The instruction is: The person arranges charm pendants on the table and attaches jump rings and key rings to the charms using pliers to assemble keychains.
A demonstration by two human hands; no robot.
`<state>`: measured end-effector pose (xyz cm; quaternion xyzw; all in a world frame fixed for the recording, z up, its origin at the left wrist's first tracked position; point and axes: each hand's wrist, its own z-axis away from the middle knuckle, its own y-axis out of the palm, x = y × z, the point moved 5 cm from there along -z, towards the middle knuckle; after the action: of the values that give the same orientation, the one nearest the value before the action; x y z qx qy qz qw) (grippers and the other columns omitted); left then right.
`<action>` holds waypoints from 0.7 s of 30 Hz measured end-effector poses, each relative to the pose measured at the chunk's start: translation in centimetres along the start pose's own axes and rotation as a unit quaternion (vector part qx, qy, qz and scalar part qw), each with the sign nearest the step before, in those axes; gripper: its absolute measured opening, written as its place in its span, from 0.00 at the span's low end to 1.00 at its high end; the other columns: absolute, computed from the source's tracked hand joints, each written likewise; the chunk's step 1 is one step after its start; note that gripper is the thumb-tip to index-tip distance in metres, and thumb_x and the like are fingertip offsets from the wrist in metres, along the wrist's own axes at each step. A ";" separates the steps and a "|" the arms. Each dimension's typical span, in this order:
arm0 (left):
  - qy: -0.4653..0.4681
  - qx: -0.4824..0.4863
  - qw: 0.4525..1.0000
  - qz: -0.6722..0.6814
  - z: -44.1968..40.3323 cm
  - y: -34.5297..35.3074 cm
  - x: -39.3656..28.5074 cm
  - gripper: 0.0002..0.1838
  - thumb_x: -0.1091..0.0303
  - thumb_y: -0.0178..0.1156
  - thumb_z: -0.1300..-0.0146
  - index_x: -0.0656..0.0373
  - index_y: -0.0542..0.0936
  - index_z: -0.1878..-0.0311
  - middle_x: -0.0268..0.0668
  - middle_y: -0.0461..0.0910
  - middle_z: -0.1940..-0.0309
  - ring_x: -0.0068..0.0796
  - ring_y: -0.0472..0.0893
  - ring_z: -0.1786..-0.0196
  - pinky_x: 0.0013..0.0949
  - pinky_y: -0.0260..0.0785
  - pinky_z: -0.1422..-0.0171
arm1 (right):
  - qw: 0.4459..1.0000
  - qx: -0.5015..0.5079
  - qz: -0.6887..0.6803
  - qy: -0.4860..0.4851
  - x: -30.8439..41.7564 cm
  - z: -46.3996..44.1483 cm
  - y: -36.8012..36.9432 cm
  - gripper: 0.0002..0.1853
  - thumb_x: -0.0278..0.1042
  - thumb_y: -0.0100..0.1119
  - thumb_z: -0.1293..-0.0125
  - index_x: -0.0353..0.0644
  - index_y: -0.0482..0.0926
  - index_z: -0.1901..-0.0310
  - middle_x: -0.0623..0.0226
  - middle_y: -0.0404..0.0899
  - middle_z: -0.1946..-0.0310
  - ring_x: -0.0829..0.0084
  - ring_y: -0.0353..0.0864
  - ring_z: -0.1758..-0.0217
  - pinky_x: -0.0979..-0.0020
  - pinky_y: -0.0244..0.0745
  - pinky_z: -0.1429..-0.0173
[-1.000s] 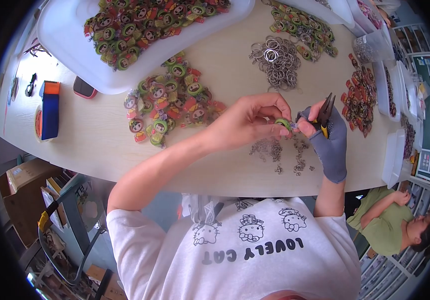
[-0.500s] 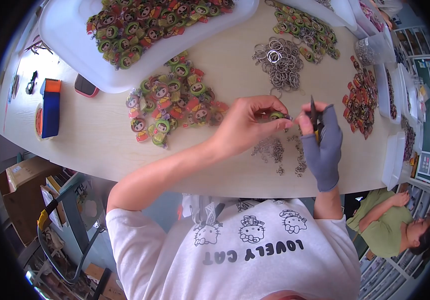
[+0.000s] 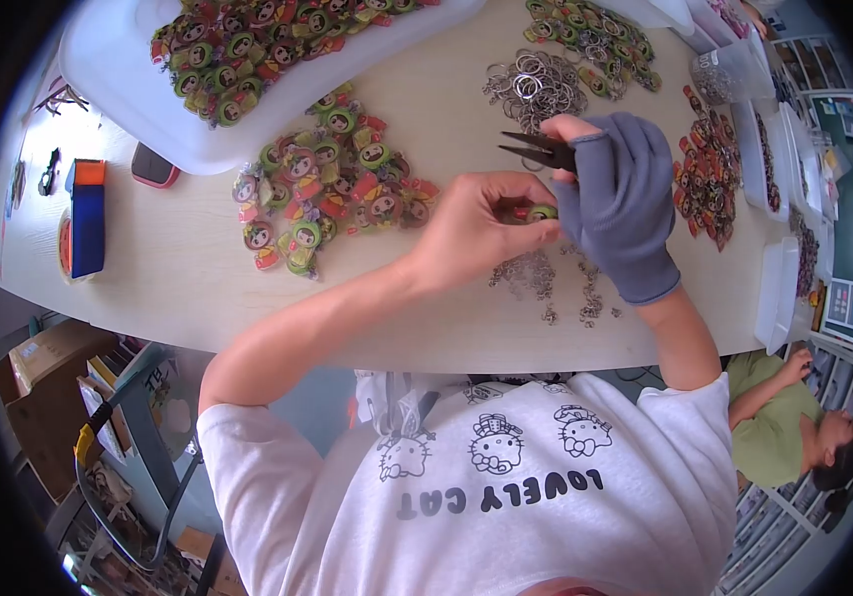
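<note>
Over the counter (image 3: 397,333), the left hand (image 3: 471,228) pinches a partly hidden green charm (image 3: 540,213); the gloved right hand (image 3: 627,204) grips dark pliers (image 3: 548,153).

Over the pale wooden table (image 3: 178,263), the bare left hand (image 3: 481,230) pinches a small green-and-red plastic charm (image 3: 538,213), while the right hand (image 3: 627,199), in a grey fingerless glove, grips black-jawed metal pliers (image 3: 546,151), jaws parted. Small silver metal links (image 3: 528,276) lie toward the table's near edge; round silver key rings (image 3: 544,91) lie beyond the hands, and flat red charms (image 3: 707,174) near the right edge.
</note>
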<state>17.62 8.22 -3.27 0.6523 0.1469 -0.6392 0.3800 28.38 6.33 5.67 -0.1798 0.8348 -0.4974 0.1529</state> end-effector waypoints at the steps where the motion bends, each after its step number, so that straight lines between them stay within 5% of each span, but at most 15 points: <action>1: -0.018 0.006 1.000 0.011 0.0 0.0 -0.3 0.08 0.75 0.68 0.42 0.65 0.82 0.59 0.30 0.83 0.69 0.12 0.79 0.66 0.20 0.73 0.63 | 0.999 0.011 0.040 0.010 -0.7 0.4 0.1 0.19 0.26 0.62 0.48 0.43 0.73 0.53 0.65 0.75 0.65 0.62 0.75 0.60 0.61 0.69 0.51; 5: 0.013 -0.011 0.997 0.070 0.1 -0.2 -2.2 0.07 0.71 0.70 0.42 0.62 0.83 0.62 0.30 0.83 0.73 0.11 0.78 0.72 0.17 0.67 0.70 | 0.990 -0.037 -0.037 0.134 -3.2 1.7 -0.3 0.15 0.23 0.60 0.42 0.39 0.73 0.53 0.62 0.79 0.63 0.57 0.77 0.59 0.61 0.70 0.53; 8: -0.014 -0.017 0.995 0.094 0.1 -0.5 -2.4 0.06 0.71 0.69 0.41 0.61 0.82 0.63 0.30 0.83 0.72 0.11 0.77 0.73 0.17 0.65 0.72 | 0.961 -0.040 -0.157 0.226 -3.8 1.9 -0.5 0.09 0.28 0.59 0.36 0.38 0.75 0.56 0.64 0.78 0.68 0.68 0.77 0.65 0.68 0.70 0.57; 11: -0.015 -0.014 0.994 0.103 0.1 -0.5 -2.2 0.07 0.70 0.69 0.41 0.60 0.82 0.63 0.31 0.83 0.72 0.11 0.77 0.73 0.17 0.64 0.72 | 0.872 0.076 -0.349 0.334 -3.4 2.1 -0.8 0.08 0.32 0.58 0.32 0.36 0.76 0.59 0.70 0.76 0.72 0.80 0.72 0.69 0.76 0.67 0.61; 14: 0.004 -0.012 0.994 0.108 0.0 -0.6 -2.2 0.07 0.70 0.69 0.41 0.60 0.82 0.63 0.30 0.83 0.72 0.11 0.77 0.73 0.17 0.63 0.73 | 0.798 0.102 -0.477 0.354 -1.8 2.3 -1.0 0.09 0.34 0.57 0.31 0.36 0.77 0.61 0.76 0.73 0.71 0.86 0.67 0.67 0.79 0.65 0.61; 21: 0.074 -0.026 0.996 0.043 0.1 -0.6 -2.3 0.07 0.72 0.69 0.42 0.62 0.82 0.63 0.29 0.82 0.72 0.11 0.76 0.72 0.18 0.64 0.71 | 0.782 0.160 -0.484 0.358 -1.6 2.7 -0.7 0.08 0.33 0.58 0.32 0.36 0.77 0.61 0.75 0.75 0.71 0.85 0.70 0.66 0.80 0.66 0.61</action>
<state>16.83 9.24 -1.23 0.6933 0.1634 -0.5684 0.4118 31.09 4.71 5.15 -0.3426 0.5411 -0.6608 -0.3913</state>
